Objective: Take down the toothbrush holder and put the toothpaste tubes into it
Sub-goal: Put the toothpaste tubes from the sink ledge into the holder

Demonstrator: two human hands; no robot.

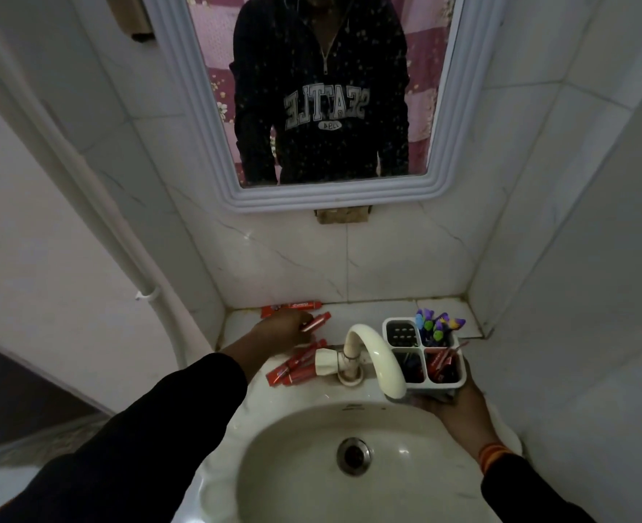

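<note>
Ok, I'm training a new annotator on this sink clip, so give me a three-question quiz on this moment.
1. True or false: the toothbrush holder still hangs on the wall.
2. Which hand grips a red toothpaste tube? A) left hand B) right hand C) neither
3. Fill in: the holder's back-right compartment holds ____.

Key: 1 false, the right hand holds it beside the tap. 2 A. 3 toothbrushes.

Holder (425, 356) base hidden by right hand (459, 405)
</note>
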